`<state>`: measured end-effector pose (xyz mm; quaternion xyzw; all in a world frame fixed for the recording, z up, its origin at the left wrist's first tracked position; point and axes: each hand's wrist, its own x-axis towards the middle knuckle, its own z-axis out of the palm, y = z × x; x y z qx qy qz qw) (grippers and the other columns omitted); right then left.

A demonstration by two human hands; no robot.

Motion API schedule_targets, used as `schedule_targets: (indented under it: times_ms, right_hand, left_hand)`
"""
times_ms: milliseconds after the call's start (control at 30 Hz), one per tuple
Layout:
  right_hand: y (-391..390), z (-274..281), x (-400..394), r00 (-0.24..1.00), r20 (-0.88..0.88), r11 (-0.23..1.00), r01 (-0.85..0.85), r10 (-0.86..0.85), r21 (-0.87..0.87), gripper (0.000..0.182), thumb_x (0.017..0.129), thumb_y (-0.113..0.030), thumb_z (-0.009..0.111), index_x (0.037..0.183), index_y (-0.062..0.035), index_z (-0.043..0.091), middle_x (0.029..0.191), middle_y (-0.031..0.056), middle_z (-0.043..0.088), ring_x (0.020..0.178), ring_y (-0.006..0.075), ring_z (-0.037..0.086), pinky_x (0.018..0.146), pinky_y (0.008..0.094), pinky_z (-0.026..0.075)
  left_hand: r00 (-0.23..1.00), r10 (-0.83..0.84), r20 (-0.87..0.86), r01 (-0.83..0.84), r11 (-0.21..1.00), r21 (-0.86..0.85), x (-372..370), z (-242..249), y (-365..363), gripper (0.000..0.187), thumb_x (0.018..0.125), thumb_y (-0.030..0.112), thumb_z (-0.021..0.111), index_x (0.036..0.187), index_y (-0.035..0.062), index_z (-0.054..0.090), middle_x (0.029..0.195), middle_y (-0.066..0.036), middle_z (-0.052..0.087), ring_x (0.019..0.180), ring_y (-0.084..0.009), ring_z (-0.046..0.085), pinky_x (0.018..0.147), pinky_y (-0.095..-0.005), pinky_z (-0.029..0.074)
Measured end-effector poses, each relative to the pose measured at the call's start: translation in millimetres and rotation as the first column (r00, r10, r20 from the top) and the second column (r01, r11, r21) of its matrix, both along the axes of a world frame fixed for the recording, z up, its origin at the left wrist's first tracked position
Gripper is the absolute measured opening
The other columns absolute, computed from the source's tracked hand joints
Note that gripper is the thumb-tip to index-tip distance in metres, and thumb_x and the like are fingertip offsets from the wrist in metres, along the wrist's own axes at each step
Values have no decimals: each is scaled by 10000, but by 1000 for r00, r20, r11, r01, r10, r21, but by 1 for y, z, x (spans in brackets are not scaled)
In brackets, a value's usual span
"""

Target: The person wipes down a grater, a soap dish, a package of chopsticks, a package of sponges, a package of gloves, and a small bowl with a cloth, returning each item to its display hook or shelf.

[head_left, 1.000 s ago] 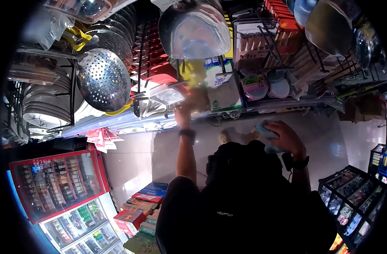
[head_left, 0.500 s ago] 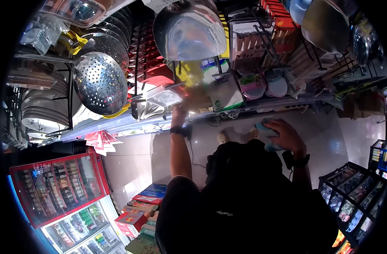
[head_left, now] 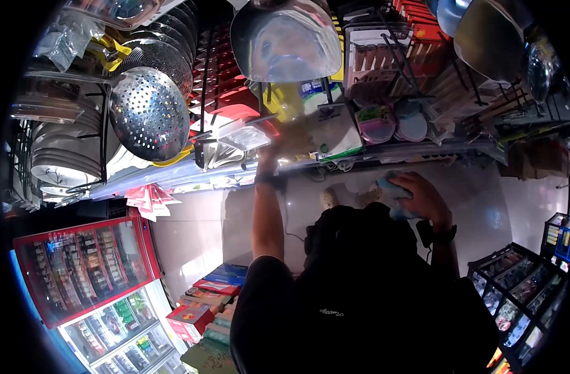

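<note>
My right hand point(head_left: 424, 196) is wrapped round a crumpled light-blue cloth point(head_left: 392, 192), held over the floor to the right of my body. Motion smears my left hand point(head_left: 269, 156), which reaches into the front of the display shelf; its fingers cannot be made out. Close by it are a clear plastic package point(head_left: 246, 138) on a hook and a white packet with a green edge point(head_left: 336, 134). Above the hand hangs a large shiny metal piece with a broad, curved face point(head_left: 286, 43). Yellow packaging point(head_left: 283, 103) shows behind the hooks.
A perforated skimmer point(head_left: 149, 113) hangs at the left, beside stacked white plates point(head_left: 63, 159). Black hooks stick out along the shelf, whose edge point(head_left: 216, 179) crosses in front of me. A red-framed display fridge point(head_left: 85, 268), stacked boxes point(head_left: 194, 318) and a black rack point(head_left: 515, 287) stand around me.
The shelf has shifted slightly in view. My left hand stays at the shelf front, still blurred. My right hand keeps the cloth, its grip slightly turned.
</note>
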<state>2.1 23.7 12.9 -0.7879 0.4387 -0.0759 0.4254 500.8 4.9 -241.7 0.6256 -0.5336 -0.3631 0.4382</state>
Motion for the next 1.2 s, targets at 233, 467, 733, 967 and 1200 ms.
schedule_targets:
  times_ms: [233, 467, 733, 967, 1200]
  right_hand:
    - [-10, 3, 2, 999, 2, 999, -40, 40, -9, 604, 739, -75, 702, 1331, -122, 590, 1306, 122, 575, 1209, 324, 536, 1002, 395, 449]
    - [-23, 5, 8, 993, -21, 994, -112, 112, -4, 577, 751, -74, 704, 1316, -117, 599, 1345, 117, 571, 1237, 325, 531, 1030, 399, 434]
    - [-35, 5, 16, 982, 33, 983, -184, 183, 7, 557, 749, -64, 700, 1298, -97, 607, 1282, 118, 594, 1176, 323, 562, 980, 392, 461]
    - [-36, 5, 16, 981, 32, 981, -190, 191, -35, 547, 746, -71, 708, 1284, -97, 614, 1249, 116, 603, 1155, 320, 571, 967, 387, 468]
    - [-37, 7, 15, 984, 7, 983, -179, 179, -30, 550, 745, -78, 710, 1285, -101, 614, 1250, 113, 601, 1157, 322, 571, 971, 390, 467]
  left_hand:
    - [878, 174, -445, -157, 985, 75, -40, 62, 30, 481, 891, -17, 564, 1351, 105, 496, 1210, -95, 626, 1067, -238, 633, 900, -366, 532]
    - [600, 288, -746, -276, 950, 144, -88, 90, 87, 530, 886, -68, 553, 1383, 93, 463, 1219, -89, 616, 1041, -205, 634, 898, -331, 525]
    - [613, 308, -728, -221, 951, 216, -108, 69, 105, 557, 862, -6, 573, 1403, 53, 452, 1258, -62, 591, 1122, -193, 571, 978, -330, 447]
    - [719, 77, -691, 15, 992, 126, -86, -9, 104, 577, 908, 214, 570, 1444, 68, 415, 1326, -82, 561, 1236, -237, 513, 1072, -386, 388]
    - [766, 7, -643, 84, 990, 112, -104, 67, 73, 455, 1034, 159, 424, 1474, 56, 373, 1402, -108, 523, 1260, -208, 514, 1106, -347, 378]
